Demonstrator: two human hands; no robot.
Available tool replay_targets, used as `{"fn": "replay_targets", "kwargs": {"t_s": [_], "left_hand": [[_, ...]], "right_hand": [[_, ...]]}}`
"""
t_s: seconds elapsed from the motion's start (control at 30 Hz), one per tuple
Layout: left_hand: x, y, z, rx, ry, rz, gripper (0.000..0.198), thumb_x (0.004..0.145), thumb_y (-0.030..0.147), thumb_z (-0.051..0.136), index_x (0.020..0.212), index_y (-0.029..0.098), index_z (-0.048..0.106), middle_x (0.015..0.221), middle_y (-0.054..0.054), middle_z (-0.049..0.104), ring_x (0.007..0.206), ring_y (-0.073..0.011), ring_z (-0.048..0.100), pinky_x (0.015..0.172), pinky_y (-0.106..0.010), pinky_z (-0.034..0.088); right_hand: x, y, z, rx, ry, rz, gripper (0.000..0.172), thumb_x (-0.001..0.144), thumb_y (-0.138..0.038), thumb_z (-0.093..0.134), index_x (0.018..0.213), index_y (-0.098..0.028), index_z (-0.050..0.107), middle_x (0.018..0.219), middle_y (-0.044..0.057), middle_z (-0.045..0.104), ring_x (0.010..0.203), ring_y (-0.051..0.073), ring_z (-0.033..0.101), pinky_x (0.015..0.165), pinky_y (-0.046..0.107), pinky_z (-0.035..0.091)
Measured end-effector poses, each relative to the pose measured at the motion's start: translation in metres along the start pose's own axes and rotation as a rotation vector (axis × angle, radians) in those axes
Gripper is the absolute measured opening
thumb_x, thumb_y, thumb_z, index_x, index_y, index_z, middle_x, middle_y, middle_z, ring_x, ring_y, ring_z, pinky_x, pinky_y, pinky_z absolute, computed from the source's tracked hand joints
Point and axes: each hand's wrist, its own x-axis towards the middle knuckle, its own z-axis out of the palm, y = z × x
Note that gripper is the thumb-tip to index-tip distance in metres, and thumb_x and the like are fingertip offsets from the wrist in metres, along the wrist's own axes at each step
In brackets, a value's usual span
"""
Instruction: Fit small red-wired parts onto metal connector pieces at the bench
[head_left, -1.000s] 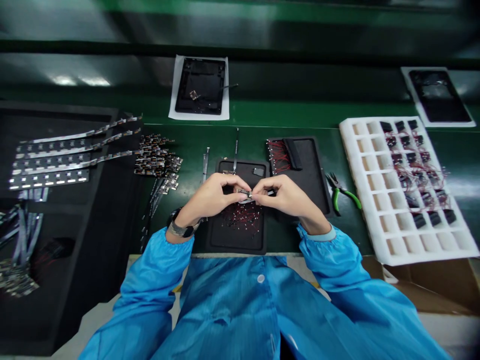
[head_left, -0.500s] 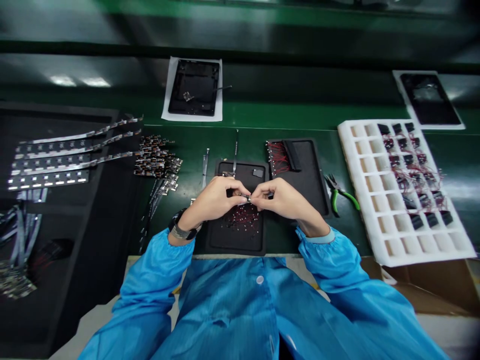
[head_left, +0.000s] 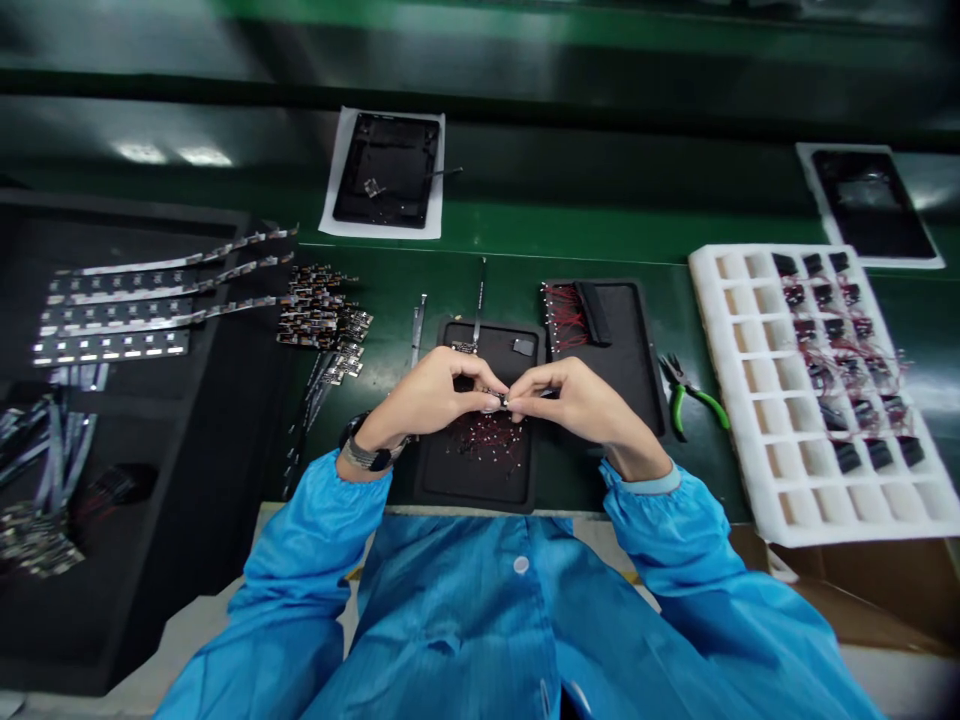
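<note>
My left hand (head_left: 444, 388) pinches a small circuit board (head_left: 495, 400) between thumb and fingertips, its wrist wearing a dark watch. Thumb and forefinger of my right hand (head_left: 564, 398) are pressed together at the board's right end; what lies between them is too small to make out. Both hands hover over a black tray (head_left: 476, 488). Loose red and black wires (head_left: 487, 445) with small ends are scattered in this tray below my fingers. Behind my left hand lies another small board with a thin flat cable (head_left: 480, 300), partly hidden.
A second black tray (head_left: 622, 370) holds a row of red-wired parts (head_left: 566, 315). Green-handled pliers (head_left: 694, 395) lie beside a white foam tray (head_left: 787, 535) of black wired parts. Left are piled boards (head_left: 319, 310) and a dark bin (head_left: 202, 400). Tablet housings (head_left: 386, 170) lie behind.
The whole view has shifted slightly, with things at the right lower in the picture. Both hands keep their pinch on the small board, fingertips slightly readjusted.
</note>
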Motion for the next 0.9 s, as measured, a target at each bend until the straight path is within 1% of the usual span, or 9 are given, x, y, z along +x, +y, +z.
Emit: {"fn": "replay_targets", "kwargs": {"t_s": [0.23, 0.5, 0.6, 0.67, 0.77, 0.8, 0.83, 0.87, 0.9], "left_hand": [[0.000, -0.001, 0.001, -0.049, -0.029, -0.001, 0.007, 0.081, 0.022, 0.079, 0.086, 0.019, 0.082, 0.087, -0.007, 0.081, 0.079, -0.0196, 0.073, 0.078, -0.032, 0.055], [0.001, -0.006, 0.004, 0.006, -0.027, 0.014, 0.005, 0.082, 0.023, 0.078, 0.083, 0.019, 0.081, 0.085, -0.006, 0.080, 0.085, -0.0219, 0.074, 0.080, -0.032, 0.055], [-0.001, -0.001, 0.003, 0.033, -0.009, 0.003, 0.006, 0.083, 0.022, 0.077, 0.084, 0.020, 0.082, 0.082, -0.005, 0.079, 0.080, -0.0202, 0.072, 0.078, -0.032, 0.054], [-0.003, 0.005, 0.001, 0.038, 0.039, 0.001, 0.012, 0.084, 0.022, 0.077, 0.094, 0.021, 0.084, 0.080, -0.003, 0.078, 0.077, -0.0187, 0.071, 0.078, -0.032, 0.054], [-0.010, 0.015, -0.005, -0.023, 0.193, 0.026, 0.020, 0.083, 0.027, 0.081, 0.102, 0.022, 0.084, 0.088, -0.004, 0.080, 0.083, -0.0200, 0.073, 0.083, -0.033, 0.057], [-0.012, 0.018, -0.007, -0.072, 0.246, 0.036, 0.019, 0.082, 0.029, 0.082, 0.100, 0.021, 0.083, 0.091, -0.006, 0.081, 0.086, -0.0209, 0.074, 0.084, -0.034, 0.058], [-0.014, 0.021, -0.008, -0.133, 0.294, 0.044, 0.019, 0.080, 0.030, 0.084, 0.096, 0.019, 0.082, 0.092, -0.007, 0.081, 0.087, -0.0217, 0.075, 0.084, -0.034, 0.059], [-0.015, 0.024, -0.009, -0.201, 0.334, 0.052, 0.019, 0.078, 0.030, 0.086, 0.092, 0.018, 0.081, 0.092, -0.008, 0.081, 0.087, -0.0223, 0.076, 0.083, -0.034, 0.060], [-0.016, 0.027, -0.009, -0.272, 0.361, 0.062, 0.021, 0.077, 0.029, 0.088, 0.090, 0.016, 0.078, 0.092, -0.009, 0.081, 0.086, -0.0226, 0.076, 0.082, -0.034, 0.061]], "right_hand": [[0.000, -0.001, -0.002, 0.019, -0.063, -0.013, 0.022, 0.087, -0.038, 0.079, 0.087, -0.016, 0.081, 0.079, 0.005, 0.081, 0.075, 0.017, 0.074, 0.077, 0.030, 0.058], [0.001, -0.001, 0.002, -0.016, -0.057, 0.009, 0.028, 0.087, -0.043, 0.078, 0.085, -0.015, 0.081, 0.079, 0.006, 0.080, 0.074, 0.018, 0.073, 0.074, 0.029, 0.056], [0.002, -0.003, 0.005, -0.028, -0.049, 0.011, 0.025, 0.088, -0.041, 0.078, 0.084, -0.016, 0.081, 0.080, 0.006, 0.081, 0.075, 0.019, 0.074, 0.075, 0.031, 0.056], [-0.004, -0.009, 0.000, -0.069, 0.043, -0.038, 0.021, 0.089, -0.039, 0.078, 0.090, -0.018, 0.082, 0.088, 0.006, 0.082, 0.084, 0.021, 0.075, 0.084, 0.034, 0.058], [-0.029, -0.024, -0.019, -0.125, 0.343, -0.200, 0.020, 0.093, -0.039, 0.075, 0.104, -0.024, 0.082, 0.110, 0.009, 0.081, 0.107, 0.028, 0.073, 0.100, 0.043, 0.055], [-0.038, -0.030, -0.027, -0.116, 0.389, -0.254, 0.021, 0.095, -0.041, 0.073, 0.104, -0.025, 0.082, 0.111, 0.010, 0.080, 0.110, 0.029, 0.072, 0.100, 0.045, 0.055], [-0.046, -0.034, -0.034, -0.094, 0.316, -0.296, 0.022, 0.096, -0.044, 0.071, 0.099, -0.025, 0.082, 0.105, 0.011, 0.080, 0.104, 0.029, 0.073, 0.095, 0.045, 0.057], [-0.051, -0.036, -0.039, -0.082, 0.091, -0.310, 0.026, 0.096, -0.047, 0.071, 0.098, -0.024, 0.082, 0.100, 0.012, 0.080, 0.097, 0.029, 0.074, 0.090, 0.044, 0.058], [-0.053, -0.036, -0.040, -0.093, -0.187, -0.299, 0.028, 0.095, -0.048, 0.072, 0.101, -0.023, 0.082, 0.099, 0.012, 0.080, 0.092, 0.028, 0.075, 0.085, 0.041, 0.059]]}}
